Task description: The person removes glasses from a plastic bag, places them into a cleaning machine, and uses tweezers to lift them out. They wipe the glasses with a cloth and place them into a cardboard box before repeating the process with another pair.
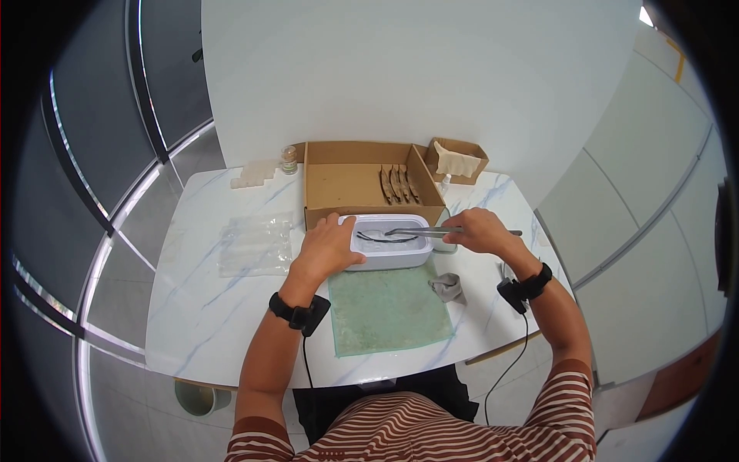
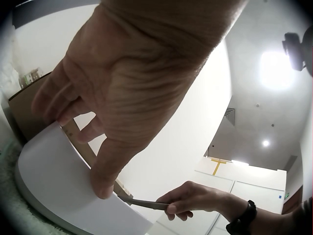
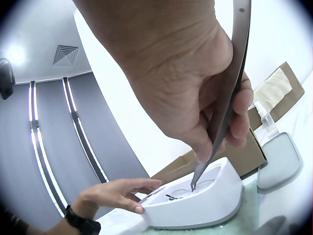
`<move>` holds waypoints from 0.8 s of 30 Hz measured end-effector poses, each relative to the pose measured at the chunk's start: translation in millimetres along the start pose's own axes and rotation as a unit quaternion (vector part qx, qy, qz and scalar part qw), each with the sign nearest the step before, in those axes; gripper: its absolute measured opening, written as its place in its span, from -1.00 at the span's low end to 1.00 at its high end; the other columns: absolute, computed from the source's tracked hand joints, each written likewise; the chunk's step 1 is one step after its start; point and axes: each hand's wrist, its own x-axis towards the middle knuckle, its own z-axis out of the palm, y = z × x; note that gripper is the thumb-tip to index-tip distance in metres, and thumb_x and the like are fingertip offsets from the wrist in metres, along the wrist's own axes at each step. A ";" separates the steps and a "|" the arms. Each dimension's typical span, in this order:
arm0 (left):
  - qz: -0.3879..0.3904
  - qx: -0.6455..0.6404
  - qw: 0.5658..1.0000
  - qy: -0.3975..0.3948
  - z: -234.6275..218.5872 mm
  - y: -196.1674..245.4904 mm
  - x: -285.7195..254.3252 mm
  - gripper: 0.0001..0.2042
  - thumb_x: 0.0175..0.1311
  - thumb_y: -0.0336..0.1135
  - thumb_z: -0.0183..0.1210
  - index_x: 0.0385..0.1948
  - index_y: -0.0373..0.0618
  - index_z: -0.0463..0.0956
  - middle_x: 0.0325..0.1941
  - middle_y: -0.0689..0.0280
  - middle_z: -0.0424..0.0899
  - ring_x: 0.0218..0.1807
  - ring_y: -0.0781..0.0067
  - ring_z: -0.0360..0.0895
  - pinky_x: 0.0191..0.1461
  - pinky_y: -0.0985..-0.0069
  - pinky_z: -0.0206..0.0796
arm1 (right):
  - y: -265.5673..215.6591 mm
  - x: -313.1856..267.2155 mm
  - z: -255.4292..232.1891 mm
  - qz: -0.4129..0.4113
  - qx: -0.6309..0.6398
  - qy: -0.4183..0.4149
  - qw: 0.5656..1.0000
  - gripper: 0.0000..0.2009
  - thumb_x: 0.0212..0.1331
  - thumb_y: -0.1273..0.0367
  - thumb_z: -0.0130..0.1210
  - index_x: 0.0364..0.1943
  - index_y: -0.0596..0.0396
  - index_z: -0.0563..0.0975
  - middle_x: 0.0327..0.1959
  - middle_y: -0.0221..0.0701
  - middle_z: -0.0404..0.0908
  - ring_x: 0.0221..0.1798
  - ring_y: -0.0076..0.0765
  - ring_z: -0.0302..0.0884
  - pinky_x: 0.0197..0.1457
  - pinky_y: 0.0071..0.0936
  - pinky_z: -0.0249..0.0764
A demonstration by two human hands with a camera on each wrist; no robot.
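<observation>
A white oval tub point(image 1: 389, 259) stands at the back of the green mat, with a thin dark curved strip point(image 1: 385, 239) and a clear piece inside it. My left hand point(image 1: 327, 248) grips the tub's left end, thumb on the front wall and fingers at the back edge. Grey metal tweezers point(image 3: 229, 93) are pinched in my right hand point(image 1: 481, 232), which is at the right of the tub. Their tips reach down into the tub, near the strip; whether they touch it I cannot tell.
A cardboard box point(image 1: 339, 181) with several dark curved pieces stands behind the tub. Around it are a small box with a cloth point(image 1: 456, 163), a jar point(image 1: 289, 160), a spray bottle point(image 3: 266, 120) and plastic bags point(image 1: 254, 245). A grey cloth point(image 1: 447, 288) lies on the green mat point(image 1: 389, 319).
</observation>
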 end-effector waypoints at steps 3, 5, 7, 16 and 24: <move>0.001 0.003 1.000 0.001 -0.9 0.9 -0.4 -0.24 0.01 -0.06 0.50 0.30 -0.12 0.44 0.19 0.05 0.54 0.27 -0.03 0.49 0.30 0.15 0.41 | 0.7 -3.5 -3.1 -0.017 -0.004 -0.022 1.000 -0.69 0.22 0.17 0.28 0.00 -0.11 0.75 -0.26 -0.19 0.77 -0.14 0.00 0.70 -0.02 -0.13 0.58; 0.000 0.005 1.000 0.000 -0.4 1.0 -0.7 -0.24 0.01 -0.06 0.50 0.30 -0.12 0.44 0.19 0.05 0.55 0.27 -0.03 0.49 0.30 0.16 0.41 | -2.8 -7.6 -8.5 -0.016 -0.002 -0.032 0.999 -0.69 0.21 0.17 0.28 0.00 -0.11 0.76 -0.28 -0.20 0.77 -0.14 -0.01 0.71 -0.02 -0.14 0.57; 0.004 0.007 1.000 0.005 1.9 -0.5 0.1 -0.24 0.01 -0.05 0.50 0.30 -0.12 0.44 0.20 0.05 0.55 0.27 -0.03 0.50 0.30 0.17 0.42 | -5.4 -10.9 -13.6 -0.015 0.000 -0.042 0.999 -0.69 0.21 0.17 0.29 -0.01 -0.10 0.76 -0.29 -0.21 0.77 -0.15 -0.02 0.71 -0.03 -0.14 0.57; -0.002 0.009 1.000 -0.005 -0.6 1.1 -0.3 -0.24 0.02 -0.05 0.50 0.31 -0.12 0.44 0.23 0.05 0.54 0.29 -0.02 0.48 0.31 0.16 0.41 | -8.8 -17.1 -23.7 -0.024 -0.002 -0.069 0.997 -0.70 0.19 0.17 0.30 -0.02 -0.12 0.76 -0.32 -0.24 0.77 -0.18 -0.05 0.70 -0.05 -0.16 0.57; 0.015 0.009 1.000 0.009 1.8 -1.1 -0.8 -0.27 0.04 -0.02 0.51 0.24 -0.16 0.46 0.14 0.03 0.54 0.26 -0.05 0.49 0.26 0.09 0.43 | -2.2 -6.0 -7.8 -0.011 0.002 0.009 1.000 -0.68 0.19 0.15 0.30 0.00 -0.11 0.75 -0.29 -0.21 0.76 -0.15 0.00 0.70 -0.06 -0.11 0.58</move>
